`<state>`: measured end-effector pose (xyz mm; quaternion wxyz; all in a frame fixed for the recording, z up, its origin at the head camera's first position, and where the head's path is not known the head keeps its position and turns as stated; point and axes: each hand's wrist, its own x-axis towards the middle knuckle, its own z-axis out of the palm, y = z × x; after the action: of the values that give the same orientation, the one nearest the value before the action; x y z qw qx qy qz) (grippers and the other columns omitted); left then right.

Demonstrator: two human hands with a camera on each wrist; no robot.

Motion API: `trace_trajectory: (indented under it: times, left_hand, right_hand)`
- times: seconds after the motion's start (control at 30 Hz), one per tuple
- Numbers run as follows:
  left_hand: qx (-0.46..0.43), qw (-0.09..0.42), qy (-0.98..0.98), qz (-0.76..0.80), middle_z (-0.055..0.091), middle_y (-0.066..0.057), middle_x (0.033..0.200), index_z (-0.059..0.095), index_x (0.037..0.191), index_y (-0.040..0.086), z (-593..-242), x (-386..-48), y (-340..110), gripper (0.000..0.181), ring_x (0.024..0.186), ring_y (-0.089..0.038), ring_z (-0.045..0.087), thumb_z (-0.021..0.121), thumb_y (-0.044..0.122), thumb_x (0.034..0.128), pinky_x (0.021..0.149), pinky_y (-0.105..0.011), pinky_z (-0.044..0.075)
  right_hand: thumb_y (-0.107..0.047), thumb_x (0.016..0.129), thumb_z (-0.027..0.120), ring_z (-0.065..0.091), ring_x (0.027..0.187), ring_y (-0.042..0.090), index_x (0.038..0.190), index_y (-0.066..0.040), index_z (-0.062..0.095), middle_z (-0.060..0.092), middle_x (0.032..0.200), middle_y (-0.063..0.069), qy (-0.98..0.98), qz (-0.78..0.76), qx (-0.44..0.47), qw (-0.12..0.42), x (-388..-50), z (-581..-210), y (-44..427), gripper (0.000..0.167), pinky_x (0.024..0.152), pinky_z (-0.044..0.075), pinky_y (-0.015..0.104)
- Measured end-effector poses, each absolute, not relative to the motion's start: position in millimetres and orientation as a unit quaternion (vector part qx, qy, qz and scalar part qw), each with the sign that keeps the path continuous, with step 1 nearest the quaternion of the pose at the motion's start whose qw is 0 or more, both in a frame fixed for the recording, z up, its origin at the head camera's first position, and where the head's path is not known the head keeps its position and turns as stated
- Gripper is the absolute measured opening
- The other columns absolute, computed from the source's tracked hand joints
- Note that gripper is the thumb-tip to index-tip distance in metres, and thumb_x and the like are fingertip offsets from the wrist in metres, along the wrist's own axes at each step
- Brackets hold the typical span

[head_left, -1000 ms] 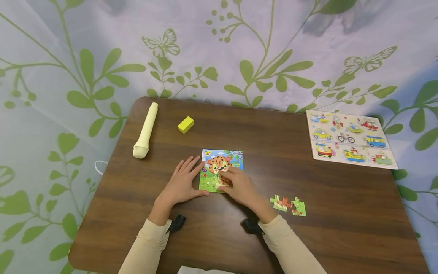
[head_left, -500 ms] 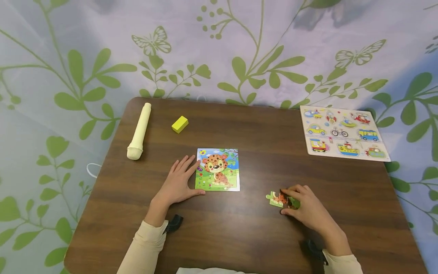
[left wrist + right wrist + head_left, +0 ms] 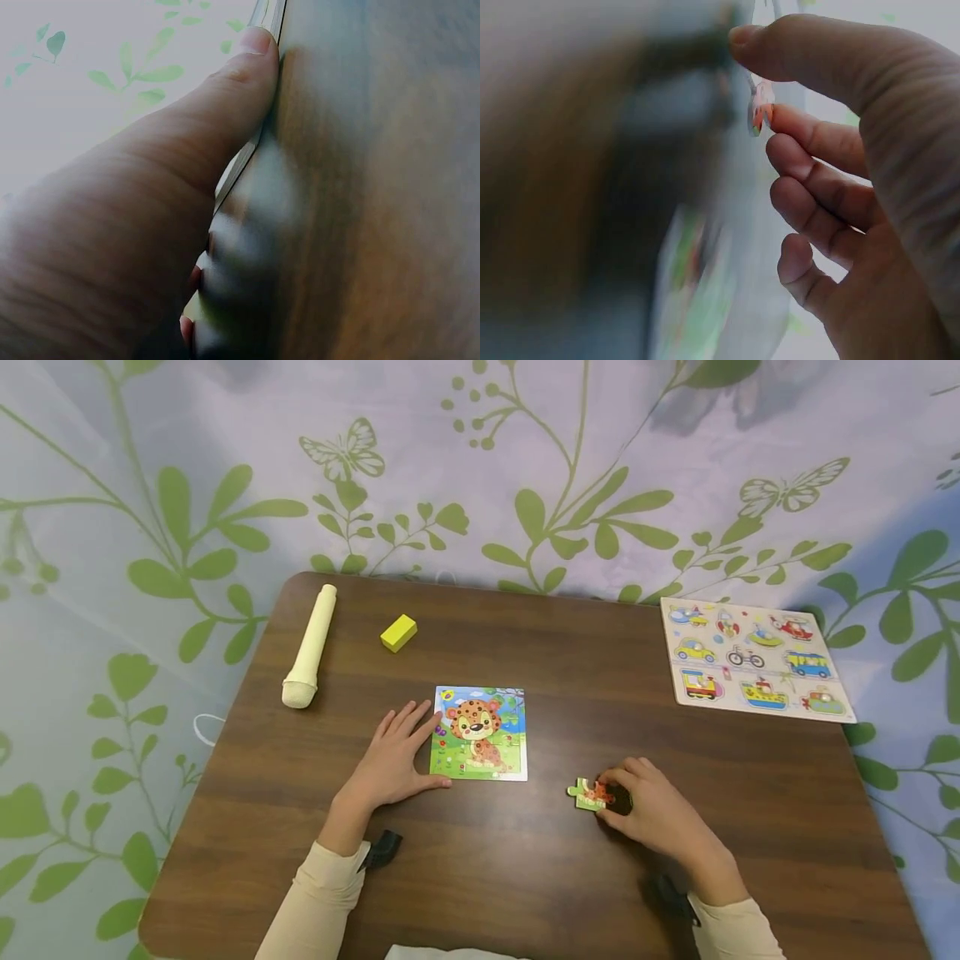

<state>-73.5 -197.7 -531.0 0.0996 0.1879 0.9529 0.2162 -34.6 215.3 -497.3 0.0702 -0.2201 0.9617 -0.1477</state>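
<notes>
A small square jigsaw puzzle [image 3: 477, 760] with a spotted leopard cub lies on the brown table. My left hand [image 3: 386, 766] rests along its left side, fingers and thumb spread, with the fingertips and thumb at its edge. To the right, my right hand [image 3: 660, 810] pinches a green and orange puzzle piece [image 3: 587, 797] between thumb and forefinger, low over the table. In the right wrist view a sliver of the puzzle piece [image 3: 760, 112] shows by the forefinger tip. The other loose piece is hidden; a blurred green patch in that view is unclear.
A cream toy microphone [image 3: 310, 647] lies at the table's left, with a yellow block [image 3: 399, 633] right of it. A pale vehicle picture board [image 3: 757, 662] lies at the far right corner. Behind the table [image 3: 555, 652] hangs a leaf-patterned cloth [image 3: 420, 443].
My right hand left the leopard puzzle, moved right to the loose pieces, then shifted slightly left along with the nearer piece. My left hand has stayed beside the puzzle.
</notes>
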Motion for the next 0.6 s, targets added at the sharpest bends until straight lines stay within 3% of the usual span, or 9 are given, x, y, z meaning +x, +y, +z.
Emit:
trace_trajectory:
  times: [0.37, 0.6]
  left_hand:
    - [0.194, 0.095, 0.953, 0.211, 0.023, -0.009, 0.171, 0.031, 0.162, 0.018, -525.3, -74.1, -197.1, 0.109, 0.159, -0.032, 0.016, 0.078, 0.068, 0.0769, 0.129, -0.057, 0.01]
    - [0.192, 0.092, 0.953, 0.213, 0.024, -0.009, 0.17, 0.033, 0.162, 0.018, -523.5, -72.8, -198.1, 0.107, 0.159, -0.033, 0.018, 0.078, 0.067, 0.0776, 0.128, -0.058, 0.012]
  right_hand:
    - [-0.036, 0.08, 0.085, 0.054, 0.096, 0.02, 0.11, -0.01, 0.074, 0.065, 0.104, 0.002, 0.927, -0.161, -0.333, 0.062, -85.2, -487.9, 97.6, 0.041, 0.089, 0.05, 0.039]
    - [-0.038, 0.084, 0.083, 0.059, 0.107, 0.026, 0.116, -0.011, 0.072, 0.066, 0.114, 0.006, 0.93, -0.144, -0.317, 0.116, -98.4, -486.3, 66.9, 0.043, 0.1, 0.05, 0.045]
